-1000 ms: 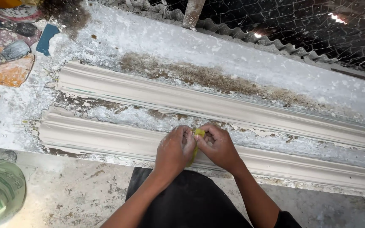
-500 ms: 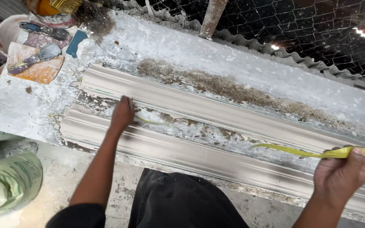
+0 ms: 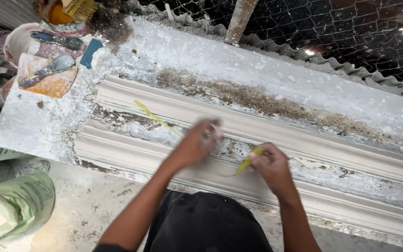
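Note:
Two long pale plaster mouldings lie side by side on a white, plaster-caked bench (image 3: 43,126): a near moulding (image 3: 131,151) and a far moulding (image 3: 304,135). A thin yellow strip (image 3: 157,119) runs from the far moulding's left part down toward my hands. My left hand (image 3: 197,144), blurred by motion, hovers over the gap between the mouldings and seems closed on the strip. My right hand (image 3: 269,165) pinches the strip's other yellow end (image 3: 248,161) above the near moulding.
At the bench's far left lie an orange board (image 3: 47,81) with a scraper (image 3: 47,70), a white bowl (image 3: 17,42), a blue-handled tool (image 3: 57,39) and a brush in an orange pot (image 3: 68,9). Green sacks (image 3: 10,210) sit on the floor at left. Wire mesh (image 3: 350,32) backs the bench.
My hands were together, then spread wide with the yellow strip stretched along the mouldings. Now both have come back toward the middle and the strip hangs slack.

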